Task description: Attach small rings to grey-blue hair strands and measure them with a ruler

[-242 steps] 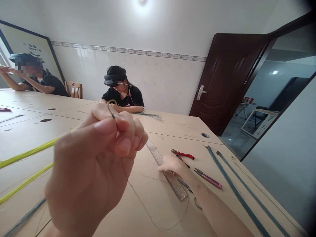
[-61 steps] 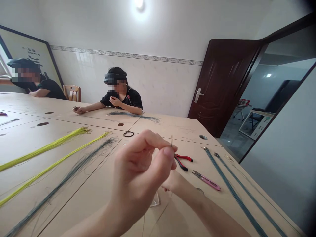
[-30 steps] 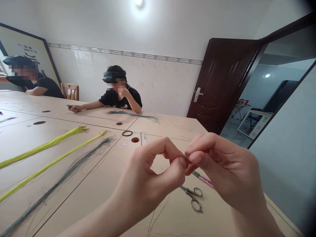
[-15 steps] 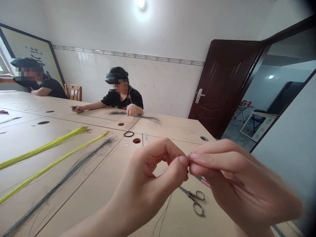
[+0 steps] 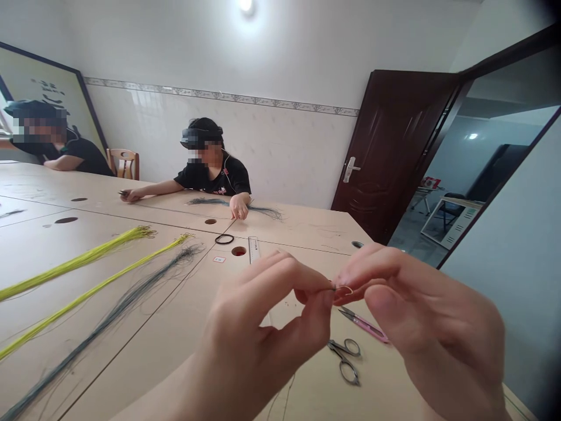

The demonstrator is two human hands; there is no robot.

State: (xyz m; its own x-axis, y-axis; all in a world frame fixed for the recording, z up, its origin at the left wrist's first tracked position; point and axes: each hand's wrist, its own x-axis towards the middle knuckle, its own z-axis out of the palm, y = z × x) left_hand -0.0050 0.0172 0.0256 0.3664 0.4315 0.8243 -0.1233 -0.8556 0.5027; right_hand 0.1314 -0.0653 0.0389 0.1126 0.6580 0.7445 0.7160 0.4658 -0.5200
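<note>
Between thumb and forefinger, my left hand (image 5: 276,304) pinches a small fish hook (image 5: 349,288), whose thin curved bend sticks out to the right. My right hand (image 5: 421,310) is just beside it, thumb parted from the fingers, fingertips close behind the hook. Whether those fingertips touch it I cannot tell. Dark thin lines (image 5: 288,397) hang below my left hand. On the table under my hands lie small metal scissors (image 5: 346,361) and pink-handled thread snips (image 5: 366,327).
Yellow line bundles (image 5: 87,257) and a grey-green line bundle (image 5: 127,304) lie at left. A black ring (image 5: 224,239), a ruler (image 5: 253,250) and a table hole (image 5: 239,251) are ahead. Across the table a co-worker (image 5: 214,169) handles more line; another person (image 5: 65,146) sits farther left.
My right thumb has come away from its pinch, and the hook's bend now shows. The view has shifted slightly. The co-worker's hand across the table has moved toward me.
</note>
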